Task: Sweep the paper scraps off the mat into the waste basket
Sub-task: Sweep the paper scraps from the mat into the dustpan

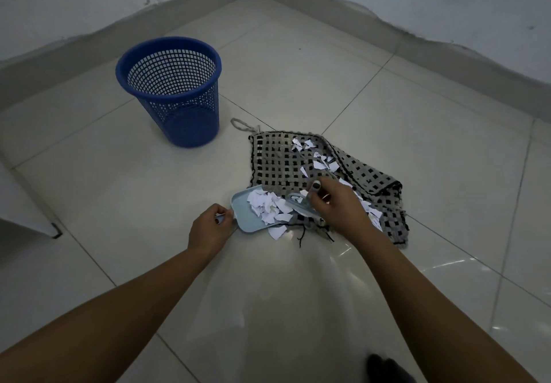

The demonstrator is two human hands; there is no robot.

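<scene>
Left hand (208,230) grips pan (243,214) handle to brace it at mat (328,174) edge; right hand (337,203) fingers clasp brush (299,206), driving scraps (271,208) in.

The right hand (334,203) is covering most of the small brush (301,205), so its bristles are not showing. Paper scraps (269,206) are hiding the dustpan (241,212) floor. The left hand (208,230) is concealing the dustpan's handle. Both forearms are running off the bottom edge.
</scene>
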